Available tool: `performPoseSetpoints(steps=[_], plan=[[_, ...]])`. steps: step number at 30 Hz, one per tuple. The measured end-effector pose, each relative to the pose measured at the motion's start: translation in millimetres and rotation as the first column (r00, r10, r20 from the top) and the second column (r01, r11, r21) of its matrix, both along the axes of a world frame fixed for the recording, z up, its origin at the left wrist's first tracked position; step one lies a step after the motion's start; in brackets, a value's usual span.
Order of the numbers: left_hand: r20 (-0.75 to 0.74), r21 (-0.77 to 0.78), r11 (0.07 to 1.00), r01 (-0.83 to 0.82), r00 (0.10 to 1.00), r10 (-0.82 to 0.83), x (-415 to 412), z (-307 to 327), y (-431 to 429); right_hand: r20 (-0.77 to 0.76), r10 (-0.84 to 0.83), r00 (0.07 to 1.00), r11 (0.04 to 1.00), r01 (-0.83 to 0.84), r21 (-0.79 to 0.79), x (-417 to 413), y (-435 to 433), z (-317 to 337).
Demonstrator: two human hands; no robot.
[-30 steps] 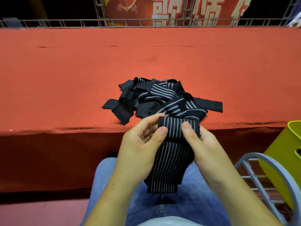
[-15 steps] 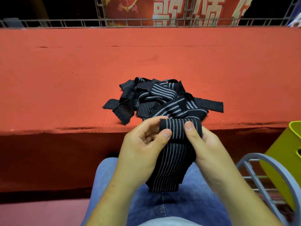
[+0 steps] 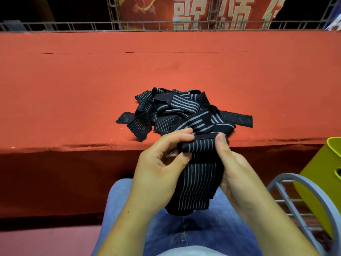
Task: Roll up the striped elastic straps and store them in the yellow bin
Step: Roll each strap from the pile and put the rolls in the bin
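Head view. Container: one yellow bin (image 3: 317, 174) at 4 o'clock, cut by the frame edge, standing behind a grey metal frame (image 3: 302, 189); only its outer wall, rim and a handle slot show, so contents cannot be told. No strap seen on its rim. Writing: red banner (image 3: 193, 12) at 12 o'clock, beyond a metal railing (image 3: 73, 26), w/ large pale Chinese characters cropped by the top edge, not legible in full; no brand or label seen on straps or bin. Hands: left hand (image 3: 158, 169) at approx. 6 o'clock, fingers curled, thumb and forefinger pinching the left end of the rolled top of one striped elastic strap (image 3: 199, 182). Right hand (image 3: 238, 172) just at 3 o'clock of it, thumb pressed on the roll's right end, other fingers behind the fabric and hidden. Roll is short and lies crosswise btwn the two thumbs; the unrolled rest hangs flat over the person's jeans (image 3: 184, 228). Remaining straps lie in a loose tangled pile (image 3: 177, 111) at 12 o'clock of the hands, on the red felt table (image 3: 92, 89) near its front edge, well apart from the bin.
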State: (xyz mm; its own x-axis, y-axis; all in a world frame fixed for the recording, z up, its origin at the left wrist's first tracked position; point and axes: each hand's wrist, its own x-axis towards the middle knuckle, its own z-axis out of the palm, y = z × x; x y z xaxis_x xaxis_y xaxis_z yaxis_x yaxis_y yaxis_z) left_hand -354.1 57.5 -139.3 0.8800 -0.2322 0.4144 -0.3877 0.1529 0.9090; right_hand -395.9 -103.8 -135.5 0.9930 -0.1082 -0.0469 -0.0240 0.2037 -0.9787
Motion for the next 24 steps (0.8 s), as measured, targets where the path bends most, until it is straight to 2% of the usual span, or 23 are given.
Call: performPoseSetpoints(steps=[3, 10, 13, 16, 21, 24], plan=[[-0.004, -0.009, 1.000, 0.019, 1.000, -0.019, -0.6, -1.4, -0.9, 0.022, -0.034, 0.999, 0.999, 0.034, 0.017, 0.9, -1.1, -1.5], [-0.118, -0.035, 0.997, 0.068, 0.990, -0.072, -3.9, 2.1, -1.5, 0.072, -0.046, 0.996, 0.999, 0.044, 0.025, 0.7, -1.6, -1.5], [-0.168, -0.011, 1.000, 0.005, 0.986, -0.007, -0.2, -1.1, -1.5, 0.102, -0.029, 0.994, 0.999, 0.031, -0.015, 1.2, -1.3, -3.3], [-0.224, -0.019, 1.000, 0.012, 0.974, -0.015, 0.1, -2.1, -2.4, 0.105, -0.040, 0.994, 0.998, 0.045, -0.054, 2.6, -2.2, -6.3], [-0.194, 0.015, 1.000, -0.010, 0.981, 0.013, -0.2, -0.6, -1.7, 0.095, -0.029, 0.995, 0.988, 0.043, -0.146, 0.6, -0.8, -5.8], [-0.196, 0.015, 1.000, 0.014, 0.981, -0.011, -0.5, -0.8, -2.1, 0.161, -0.070, 0.984, 0.975, 0.102, -0.199, 0.4, -0.1, -4.6]])
